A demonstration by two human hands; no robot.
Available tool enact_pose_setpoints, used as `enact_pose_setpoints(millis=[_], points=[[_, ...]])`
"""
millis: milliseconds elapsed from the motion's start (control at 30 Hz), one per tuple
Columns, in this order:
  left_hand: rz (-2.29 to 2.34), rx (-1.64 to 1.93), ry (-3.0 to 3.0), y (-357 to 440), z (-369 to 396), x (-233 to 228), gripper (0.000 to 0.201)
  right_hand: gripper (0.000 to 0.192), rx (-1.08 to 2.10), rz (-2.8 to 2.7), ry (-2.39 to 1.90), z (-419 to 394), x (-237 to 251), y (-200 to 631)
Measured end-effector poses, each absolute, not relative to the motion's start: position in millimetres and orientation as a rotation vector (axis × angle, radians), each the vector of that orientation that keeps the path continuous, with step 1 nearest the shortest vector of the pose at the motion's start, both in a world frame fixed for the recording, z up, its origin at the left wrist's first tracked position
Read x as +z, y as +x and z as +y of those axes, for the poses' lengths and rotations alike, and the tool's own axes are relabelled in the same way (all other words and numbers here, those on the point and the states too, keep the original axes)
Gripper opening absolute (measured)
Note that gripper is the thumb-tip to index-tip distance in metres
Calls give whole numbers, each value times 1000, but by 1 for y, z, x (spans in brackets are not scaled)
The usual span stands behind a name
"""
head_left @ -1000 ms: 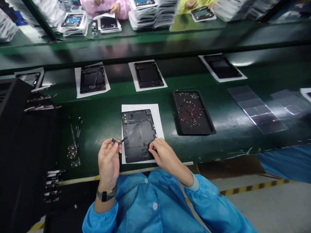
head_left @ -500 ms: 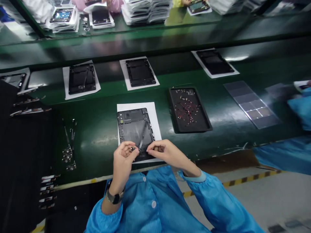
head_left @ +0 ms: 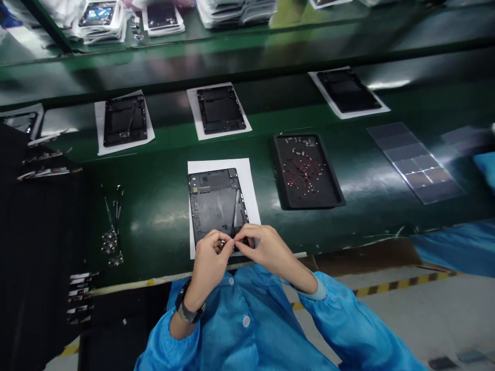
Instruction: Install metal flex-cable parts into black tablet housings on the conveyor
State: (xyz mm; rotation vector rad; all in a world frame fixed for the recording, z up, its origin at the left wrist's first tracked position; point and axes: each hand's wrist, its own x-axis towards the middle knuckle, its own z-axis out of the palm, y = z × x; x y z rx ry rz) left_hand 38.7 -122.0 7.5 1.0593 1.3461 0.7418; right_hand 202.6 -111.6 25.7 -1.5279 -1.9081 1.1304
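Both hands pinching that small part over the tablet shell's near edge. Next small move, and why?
Probably lower the small part onto the open tablet shell: left hand and right hand meet fingertip to fingertip just above its near edge, with a thin strip running up across the shell.

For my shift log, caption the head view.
Left hand and right hand pinch a small component over a black tablet back frame on white paper.

Blue smock [head_left: 251, 330] (white snaps), dark wristwatch [head_left: 188, 310].
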Motion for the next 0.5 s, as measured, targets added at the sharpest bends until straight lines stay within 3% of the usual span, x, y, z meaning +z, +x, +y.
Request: enact_pose_setpoints(millis=[300,500], points=[[1220,801,1007,33,-124,10,10,11,1355,-1807,-1471,-106,27,209],[1231,855,774,29,-125,8,19,12,1350,-1802,-1449,-108,27,210]])
